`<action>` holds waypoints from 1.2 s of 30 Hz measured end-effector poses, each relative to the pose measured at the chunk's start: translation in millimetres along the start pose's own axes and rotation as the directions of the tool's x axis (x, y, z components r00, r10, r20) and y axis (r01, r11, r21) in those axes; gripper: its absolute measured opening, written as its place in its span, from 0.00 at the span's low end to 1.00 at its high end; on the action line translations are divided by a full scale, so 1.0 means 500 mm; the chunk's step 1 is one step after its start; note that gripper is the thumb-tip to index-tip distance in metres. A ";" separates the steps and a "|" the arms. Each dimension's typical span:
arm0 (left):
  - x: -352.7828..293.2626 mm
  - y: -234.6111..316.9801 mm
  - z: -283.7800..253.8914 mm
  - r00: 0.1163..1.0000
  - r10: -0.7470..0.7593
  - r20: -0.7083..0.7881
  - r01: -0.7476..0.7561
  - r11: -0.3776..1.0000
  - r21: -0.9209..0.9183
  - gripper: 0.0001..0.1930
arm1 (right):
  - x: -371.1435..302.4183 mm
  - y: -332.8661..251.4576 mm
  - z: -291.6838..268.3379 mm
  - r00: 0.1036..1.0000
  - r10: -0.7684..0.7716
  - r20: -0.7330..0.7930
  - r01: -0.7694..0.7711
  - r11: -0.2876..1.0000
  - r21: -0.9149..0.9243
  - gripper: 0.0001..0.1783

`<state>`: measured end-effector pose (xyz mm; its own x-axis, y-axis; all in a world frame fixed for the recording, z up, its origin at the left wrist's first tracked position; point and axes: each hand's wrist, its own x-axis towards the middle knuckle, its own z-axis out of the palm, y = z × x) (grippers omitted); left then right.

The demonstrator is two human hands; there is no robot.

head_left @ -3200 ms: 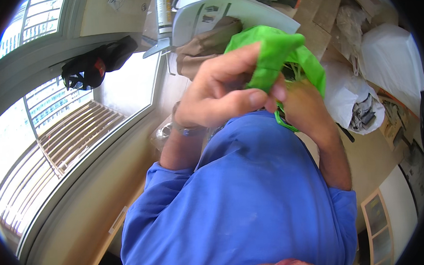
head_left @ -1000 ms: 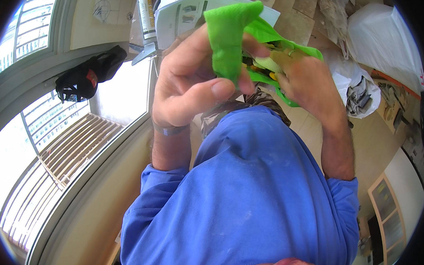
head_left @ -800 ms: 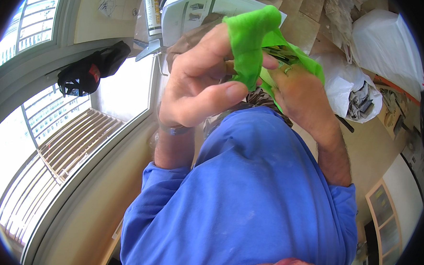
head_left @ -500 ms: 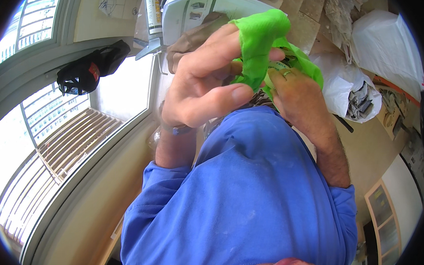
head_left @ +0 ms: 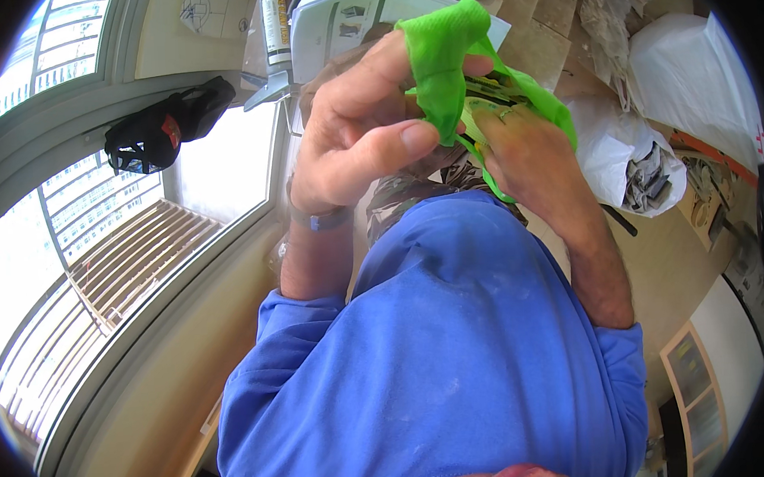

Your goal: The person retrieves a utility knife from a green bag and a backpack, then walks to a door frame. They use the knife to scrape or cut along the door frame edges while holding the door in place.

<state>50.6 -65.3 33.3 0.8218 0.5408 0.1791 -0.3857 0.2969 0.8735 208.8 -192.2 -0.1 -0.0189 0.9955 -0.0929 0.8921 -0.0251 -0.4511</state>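
A bright green cloth (head_left: 441, 52) is stretched between my two hands in front of my chest. My left hand (head_left: 354, 123) has it draped over the bent fingers, with the thumb pointing right below. On the other side, my right hand (head_left: 528, 149), wearing a ring, is tucked into the folds with its fingers curled. Between the hands, a partly covered dark and yellowish thing (head_left: 486, 86) shows inside the cloth; its kind cannot be made out. The fingertips of both hands are partly hidden by the cloth.
A window (head_left: 98, 253) runs along the left, with a black cap-like item (head_left: 169, 129) at its frame. Ahead lie a sealant tube (head_left: 276, 24) in a gun and printed sheets (head_left: 337, 33). White bags (head_left: 693, 75) with scraps stand at the right.
Both hands and the cloth have shifted slightly up and left. More of the dark and yellowish thing shows between them, and a cloth edge now hangs below my right hand.
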 end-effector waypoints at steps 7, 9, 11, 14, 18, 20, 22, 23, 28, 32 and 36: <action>0.002 -0.004 0.011 1.000 0.020 -0.023 -0.019 0.997 0.069 0.24 | 0.010 0.025 0.033 0.990 -0.039 -0.134 0.044 0.998 0.036 0.07; 0.007 -0.007 0.006 0.999 0.042 -0.010 -0.040 0.992 0.120 0.22 | 0.023 0.023 0.034 0.996 0.005 -0.091 0.005 0.994 0.109 0.07; 0.010 -0.007 0.003 0.999 0.033 -0.010 -0.031 0.990 0.141 0.20 | 0.038 0.032 0.037 1.000 0.004 -0.012 -0.002 0.985 0.174 0.08; 0.009 -0.009 -0.009 0.999 -0.037 0.016 0.035 0.988 0.151 0.18 | 0.074 0.078 0.071 0.988 0.002 0.157 -0.046 0.960 0.278 0.11; 0.015 -0.022 -0.015 0.988 -0.128 0.091 0.099 0.958 0.271 0.25 | 0.128 0.152 0.173 0.979 0.144 0.143 -0.187 0.916 0.355 0.16; 0.021 -0.030 -0.009 0.989 -0.119 0.089 0.089 0.955 0.284 0.27 | 0.155 0.173 0.210 0.983 0.182 0.028 -0.180 0.920 0.349 0.16; 0.028 -0.036 -0.003 0.994 -0.100 0.052 0.085 0.967 0.241 0.26 | 0.189 0.179 0.215 0.980 0.199 -0.011 -0.184 0.922 0.340 0.16; 0.033 -0.038 -0.002 0.994 -0.103 0.036 0.094 0.975 0.202 0.26 | 0.203 0.183 0.203 0.979 0.201 0.022 -0.197 0.918 0.345 0.16; 0.049 -0.041 -0.011 0.995 -0.088 0.039 0.081 0.982 0.170 0.26 | 0.245 0.191 0.150 0.971 0.178 0.159 -0.225 0.906 0.360 0.15; 0.041 -0.047 -0.015 0.988 -0.130 0.080 0.114 0.978 0.176 0.26 | 0.246 0.194 0.126 0.968 0.160 0.194 -0.223 0.903 0.367 0.15; 0.038 -0.051 -0.022 0.985 -0.146 0.087 0.131 0.978 0.161 0.26 | 0.246 0.198 0.115 0.965 0.154 0.213 -0.225 0.904 0.363 0.15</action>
<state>71.4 -54.3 9.3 0.9026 0.4213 0.0882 -0.2022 0.2342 0.9509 268.9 -77.4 -107.4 0.0232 0.9370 -0.3486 0.6469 -0.2799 -0.7093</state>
